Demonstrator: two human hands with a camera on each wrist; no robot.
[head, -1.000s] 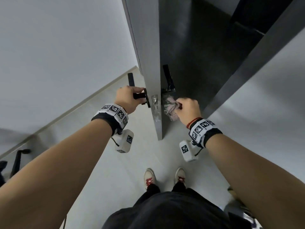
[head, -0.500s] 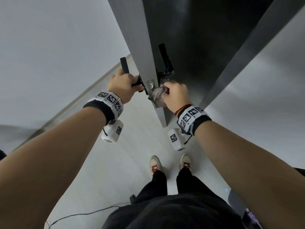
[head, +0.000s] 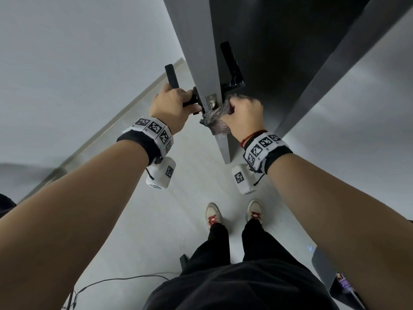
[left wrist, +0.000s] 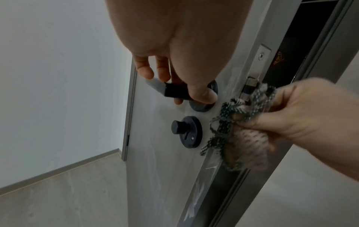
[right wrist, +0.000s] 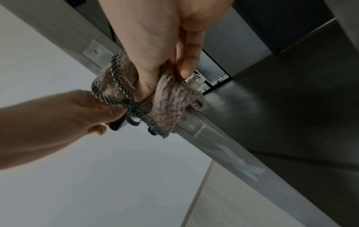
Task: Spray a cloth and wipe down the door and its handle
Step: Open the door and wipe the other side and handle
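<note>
A grey door [head: 196,41] stands edge-on before me, with black lever handles on both faces. My left hand [head: 172,106] grips the left-side handle [head: 171,75] near its rose [left wrist: 204,98]. My right hand [head: 243,115] holds a bunched pinkish cloth with a checked border [head: 214,119] against the door's edge, just below the latch plate [head: 211,100]. In the right wrist view the cloth [right wrist: 169,104] is pressed on the edge under my fingers [right wrist: 189,61]. The right-side handle [head: 230,61] juts up free above that hand.
A round black thumb-turn lock [left wrist: 186,132] sits below the left handle. The grey door frame [head: 335,70] runs up at the right. White walls flank both sides. My shoes [head: 213,214] stand on pale floor, and a thin cable [head: 116,281] lies at lower left.
My right hand has brought the cloth from the door's right face, below its handle, onto the door's edge by the latch. My left hand kept its grip on the left handle.
</note>
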